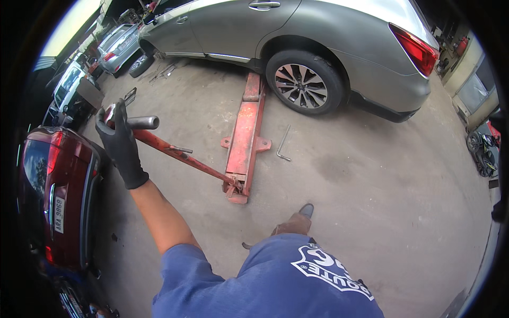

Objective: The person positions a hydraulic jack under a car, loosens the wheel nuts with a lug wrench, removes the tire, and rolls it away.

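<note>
My left hand (121,142), in a black glove, grips the upper end of the long red handle (180,156) of a red floor jack (245,135). The handle ends in a grey crossbar (143,123) just above my fingers. The jack lies on the concrete with its far end under the side of a silver car (318,32), just ahead of the rear wheel (303,82). My right hand is out of sight. My foot (297,220) stands on the concrete near the jack's near end.
A bent metal wrench (283,144) lies on the concrete right of the jack. A dark red car (58,191) stands close at my left. More parked cars (119,47) sit at the upper left. A motorbike (481,151) is at the right edge.
</note>
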A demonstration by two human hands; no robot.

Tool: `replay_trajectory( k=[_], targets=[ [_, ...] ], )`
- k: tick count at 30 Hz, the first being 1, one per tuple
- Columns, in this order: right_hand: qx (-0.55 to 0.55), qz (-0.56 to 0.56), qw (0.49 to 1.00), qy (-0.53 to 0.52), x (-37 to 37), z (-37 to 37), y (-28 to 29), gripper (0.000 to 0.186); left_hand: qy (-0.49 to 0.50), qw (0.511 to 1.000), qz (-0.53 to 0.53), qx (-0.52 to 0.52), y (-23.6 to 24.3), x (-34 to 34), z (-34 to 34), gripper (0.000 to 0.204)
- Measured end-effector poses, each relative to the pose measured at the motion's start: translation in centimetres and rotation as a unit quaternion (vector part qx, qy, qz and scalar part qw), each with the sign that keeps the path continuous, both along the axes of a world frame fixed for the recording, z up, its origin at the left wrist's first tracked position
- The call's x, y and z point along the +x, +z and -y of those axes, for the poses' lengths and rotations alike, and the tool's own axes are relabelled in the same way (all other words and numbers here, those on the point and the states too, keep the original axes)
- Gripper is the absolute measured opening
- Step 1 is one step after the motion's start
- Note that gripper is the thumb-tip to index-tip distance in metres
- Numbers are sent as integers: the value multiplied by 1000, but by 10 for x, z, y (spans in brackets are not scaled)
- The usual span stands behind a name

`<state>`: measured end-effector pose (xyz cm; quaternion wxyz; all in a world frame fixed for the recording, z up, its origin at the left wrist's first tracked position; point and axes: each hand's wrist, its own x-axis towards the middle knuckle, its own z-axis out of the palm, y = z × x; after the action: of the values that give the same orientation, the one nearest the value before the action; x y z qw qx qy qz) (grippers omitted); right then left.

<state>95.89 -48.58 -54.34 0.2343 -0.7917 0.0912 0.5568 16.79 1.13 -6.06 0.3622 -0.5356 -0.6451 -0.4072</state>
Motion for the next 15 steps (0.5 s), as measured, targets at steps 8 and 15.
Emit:
replay_trajectory(
  k=[8,15],
  targets=[
    [25,-2,999,26,56,-138,-10,67,-62,966,250,5,26,-18,-11,31],
    [-54,7,984,168,171,-337,29,60,-22,986,127,-104,20,-18,22,46]
  ],
)
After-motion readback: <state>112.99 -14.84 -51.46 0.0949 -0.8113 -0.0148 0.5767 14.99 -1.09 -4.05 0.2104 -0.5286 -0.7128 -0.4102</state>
